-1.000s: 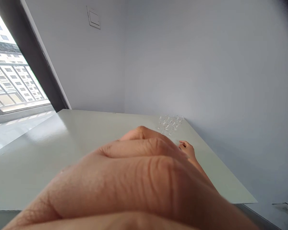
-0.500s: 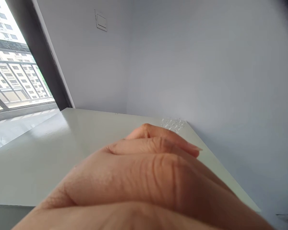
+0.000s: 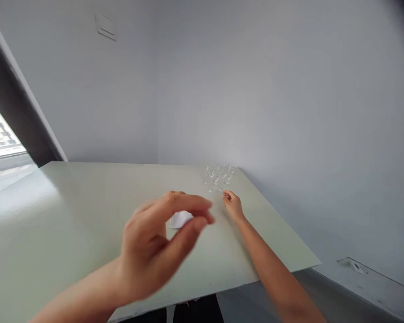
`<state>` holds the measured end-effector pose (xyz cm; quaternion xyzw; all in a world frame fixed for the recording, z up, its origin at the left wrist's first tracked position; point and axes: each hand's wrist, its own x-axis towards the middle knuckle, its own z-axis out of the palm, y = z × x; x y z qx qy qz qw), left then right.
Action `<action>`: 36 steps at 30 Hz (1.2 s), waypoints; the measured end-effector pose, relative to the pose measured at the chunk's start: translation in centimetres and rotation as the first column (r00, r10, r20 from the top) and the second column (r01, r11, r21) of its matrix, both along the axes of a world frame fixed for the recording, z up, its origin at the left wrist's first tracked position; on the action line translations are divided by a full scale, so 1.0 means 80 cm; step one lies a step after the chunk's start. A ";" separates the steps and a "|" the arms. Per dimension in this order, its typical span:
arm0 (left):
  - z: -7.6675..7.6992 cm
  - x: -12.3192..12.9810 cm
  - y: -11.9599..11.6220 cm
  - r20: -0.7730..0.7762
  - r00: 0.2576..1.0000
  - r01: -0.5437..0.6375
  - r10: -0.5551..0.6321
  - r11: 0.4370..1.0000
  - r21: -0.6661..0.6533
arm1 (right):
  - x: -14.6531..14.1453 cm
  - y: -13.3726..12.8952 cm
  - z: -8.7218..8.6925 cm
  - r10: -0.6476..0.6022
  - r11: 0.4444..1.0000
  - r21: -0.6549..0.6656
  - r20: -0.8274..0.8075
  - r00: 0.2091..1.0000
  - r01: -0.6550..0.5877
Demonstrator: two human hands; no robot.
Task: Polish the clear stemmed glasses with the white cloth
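Blurred in the foreground, my left hand [image 3: 161, 246] hovers above the table, fingers curved and thumb close to the fingertips, with nothing visible in it. Behind it lies a small white piece [image 3: 180, 220] that looks like paper, partly hidden by the fingers. My right hand [image 3: 233, 205] reaches far over the table, its fingers pinched together at the near edge of a group of small clear pieces [image 3: 218, 175]. A clear piece [image 3: 221, 190] shows at those fingertips; its exact kind is too small to tell.
The pale glossy table [image 3: 87, 215] fills the lower view, its right edge close to the grey wall [image 3: 272, 112]. A wall switch [image 3: 105, 26] is at upper left, beside a dark window frame [image 3: 16, 89]. An open wall panel [image 3: 357, 267] sits low on the right.
A hand that covered the lower view close to the camera is gone from there. Both hands now show apart, the right one at the clear pieces. The view has shifted right and the white piece is visible.
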<state>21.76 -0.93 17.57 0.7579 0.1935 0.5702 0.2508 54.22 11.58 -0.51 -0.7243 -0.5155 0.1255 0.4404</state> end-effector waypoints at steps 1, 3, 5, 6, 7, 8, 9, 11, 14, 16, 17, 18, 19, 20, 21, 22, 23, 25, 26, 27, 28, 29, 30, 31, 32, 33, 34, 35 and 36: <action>-0.002 0.012 0.020 -0.053 0.998 -0.037 0.032 0.995 -0.092 | -0.005 0.007 -0.001 0.006 1.000 0.002 -0.017 1.000 -0.006; -0.027 0.028 0.056 -0.180 0.982 -0.100 0.051 0.957 -0.274 | -0.012 0.023 -0.002 0.015 1.000 0.001 -0.051 0.999 -0.015; -0.070 0.033 0.086 -0.262 0.964 -0.154 0.039 0.886 -0.437 | -0.017 0.040 -0.004 0.009 1.000 -0.004 -0.077 0.997 -0.010; -0.093 0.032 0.098 -0.289 0.956 -0.186 0.044 0.853 -0.487 | -0.020 0.047 -0.005 0.007 1.000 -0.008 -0.088 0.996 -0.007; -0.114 0.030 0.109 -0.314 0.949 -0.204 0.031 0.820 -0.535 | -0.022 0.055 -0.007 0.005 1.000 -0.012 -0.098 0.995 -0.007; -0.132 0.027 0.118 -0.331 0.943 -0.212 0.011 0.790 -0.576 | -0.025 0.062 -0.009 0.005 1.000 -0.019 -0.106 0.994 -0.008; -0.145 0.025 0.125 -0.346 0.938 -0.220 -0.001 0.768 -0.602 | -0.028 0.068 -0.012 0.008 1.000 -0.026 -0.113 0.994 -0.011; -0.161 0.023 0.138 -0.380 0.925 -0.247 -0.008 0.747 -0.618 | -0.036 0.080 -0.018 0.021 0.999 -0.038 -0.125 0.992 -0.026; -0.166 0.032 0.161 -0.434 0.899 -0.319 0.056 0.762 -0.564 | -0.054 0.093 -0.025 0.059 0.997 -0.044 -0.138 0.989 -0.066; -0.167 0.047 0.181 -0.466 0.876 -0.377 0.122 0.776 -0.505 | -0.068 0.099 -0.028 0.100 0.993 -0.043 -0.148 0.984 -0.107; -0.168 0.056 0.193 -0.490 0.859 -0.409 0.152 0.779 -0.475 | -0.077 0.102 -0.029 0.125 0.990 -0.042 -0.153 0.980 -0.133; -0.170 0.065 0.206 -0.521 0.835 -0.445 0.177 0.775 -0.450 | -0.086 0.104 -0.030 0.154 0.986 -0.040 -0.157 0.976 -0.162; -0.173 0.075 0.218 -0.560 0.806 -0.481 0.192 0.764 -0.430 | -0.094 0.105 -0.030 0.186 0.980 -0.036 -0.159 0.970 -0.194; -0.177 0.084 0.231 -0.585 0.787 -0.505 0.198 0.751 -0.426 | -0.103 0.106 -0.030 0.221 0.973 -0.030 -0.160 0.962 -0.228; -0.182 0.093 0.244 -0.605 0.770 -0.527 0.202 0.736 -0.425 | -0.112 0.106 -0.029 0.257 0.964 -0.022 -0.158 0.953 -0.263; -0.187 0.101 0.256 -0.624 0.754 -0.548 0.203 0.719 -0.428 | -0.119 0.106 -0.028 0.293 0.954 -0.011 -0.153 0.944 -0.298; -0.192 0.108 0.266 -0.638 0.744 -0.563 0.199 0.701 -0.437 | -0.126 0.105 -0.027 0.329 0.943 0.003 -0.147 0.933 -0.332; -0.202 0.117 0.283 -0.659 0.730 -0.580 0.181 0.674 -0.458 | -0.135 0.104 -0.025 0.386 0.922 0.035 -0.130 0.913 -0.385; -0.207 0.120 0.289 -0.662 0.730 -0.582 0.170 0.664 -0.470 | -0.137 0.103 -0.024 0.405 0.914 0.050 -0.124 0.906 -0.402; -0.211 0.122 0.293 -0.662 0.732 -0.580 0.161 0.657 -0.482 | -0.139 0.102 -0.024 0.419 0.908 0.064 -0.120 0.900 -0.414; -0.214 0.123 0.297 -0.660 0.735 -0.578 0.156 0.653 -0.490 | -0.139 0.101 -0.024 0.429 0.903 0.076 -0.120 0.895 -0.423; -0.217 0.123 0.299 -0.656 0.738 -0.576 0.155 0.651 -0.494 | -0.139 0.100 -0.024 0.437 0.899 0.086 -0.124 0.891 -0.429; -0.219 0.122 0.300 -0.652 0.742 -0.575 0.158 0.649 -0.498 | -0.139 0.100 -0.025 0.443 0.896 0.092 -0.132 0.887 -0.434; -0.221 0.121 0.301 -0.646 0.746 -0.573 0.160 0.649 -0.500 | -0.138 0.099 -0.026 0.449 0.893 0.095 -0.142 0.882 -0.439; -0.223 0.118 0.302 -0.641 0.751 -0.569 0.160 0.650 -0.505 | -0.138 0.098 -0.027 0.451 0.892 0.097 -0.154 0.879 -0.441; -0.225 0.115 0.304 -0.635 0.757 -0.563 0.156 0.648 -0.513 | -0.137 0.097 -0.028 0.450 0.893 0.096 -0.168 0.877 -0.439; -0.227 0.109 0.306 -0.628 0.763 -0.558 0.151 0.644 -0.523 | -0.137 0.097 -0.030 0.443 0.897 0.095 -0.184 0.877 -0.433; -0.228 0.102 0.310 -0.622 0.768 -0.556 0.149 0.637 -0.534 | -0.136 0.096 -0.031 0.435 0.901 0.094 -0.200 0.878 -0.425; -0.229 0.092 0.315 -0.618 0.770 -0.562 0.156 0.624 -0.543 | -0.136 0.096 -0.032 0.428 0.904 0.094 -0.213 0.878 -0.418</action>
